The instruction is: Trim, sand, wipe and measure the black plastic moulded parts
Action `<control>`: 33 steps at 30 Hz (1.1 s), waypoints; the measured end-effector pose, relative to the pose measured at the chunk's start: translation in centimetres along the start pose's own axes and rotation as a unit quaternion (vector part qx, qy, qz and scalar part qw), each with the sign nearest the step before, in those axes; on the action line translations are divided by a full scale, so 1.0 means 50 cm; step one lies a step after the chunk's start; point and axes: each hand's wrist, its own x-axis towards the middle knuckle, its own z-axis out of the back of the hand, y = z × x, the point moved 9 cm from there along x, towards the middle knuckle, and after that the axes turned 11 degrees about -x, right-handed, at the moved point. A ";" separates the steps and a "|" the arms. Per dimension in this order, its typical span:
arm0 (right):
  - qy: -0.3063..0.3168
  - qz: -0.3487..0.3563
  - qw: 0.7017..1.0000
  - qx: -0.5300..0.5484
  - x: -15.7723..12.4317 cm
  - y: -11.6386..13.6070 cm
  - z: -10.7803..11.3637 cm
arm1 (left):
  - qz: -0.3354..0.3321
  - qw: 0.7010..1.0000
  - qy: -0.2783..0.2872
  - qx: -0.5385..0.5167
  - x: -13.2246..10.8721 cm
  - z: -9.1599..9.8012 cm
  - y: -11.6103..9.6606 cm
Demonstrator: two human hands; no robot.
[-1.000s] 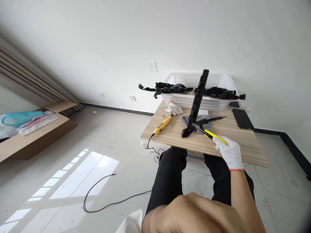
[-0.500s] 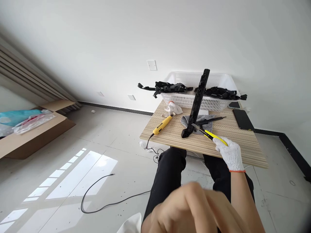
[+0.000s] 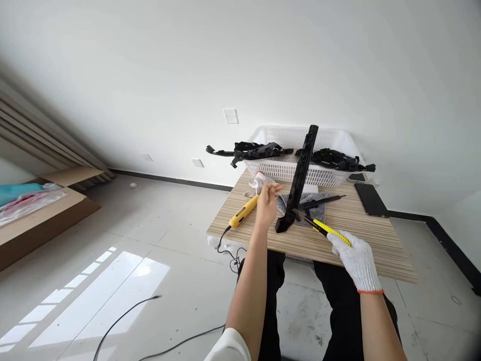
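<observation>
My bare left hand (image 3: 266, 199) reaches over the left part of the table, fingers loosely extended, beside a crumpled white glove (image 3: 259, 180) and a yellow corded hand tool (image 3: 243, 211). The tool's tip is hidden. My gloved right hand (image 3: 355, 253) grips what looks like a yellow-and-black utility knife (image 3: 326, 228), its tip at the lower end of a long black plastic strip (image 3: 300, 175). That strip leans against the basket's front rim. Under its lower part lies a grey cloth (image 3: 319, 213) with a slim black part (image 3: 321, 201) on it.
A white plastic basket (image 3: 285, 170) at the table's back holds several black plastic parts (image 3: 259, 150) that overhang its rim. A black phone (image 3: 370, 199) lies at right on the wooden table (image 3: 368, 240). Cables (image 3: 124, 313) trail over the floor. A cardboard box (image 3: 45, 220) stands far left.
My left hand has gone from close before the camera, bottom centre, out over the table by the white glove. The right hand still holds the knife at the strip. The view has shifted slightly.
</observation>
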 end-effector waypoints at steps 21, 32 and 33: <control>-0.033 -0.113 0.969 0.219 0.003 -0.047 0.008 | 0.248 0.941 0.085 -0.215 -0.099 -0.096 0.100; 0.011 -0.095 0.979 0.181 0.008 -0.057 0.013 | 0.182 0.960 0.116 -0.181 -0.094 -0.070 0.085; 0.002 -0.095 0.978 0.187 0.008 -0.058 0.018 | 0.197 0.957 0.108 -0.186 -0.095 -0.066 0.089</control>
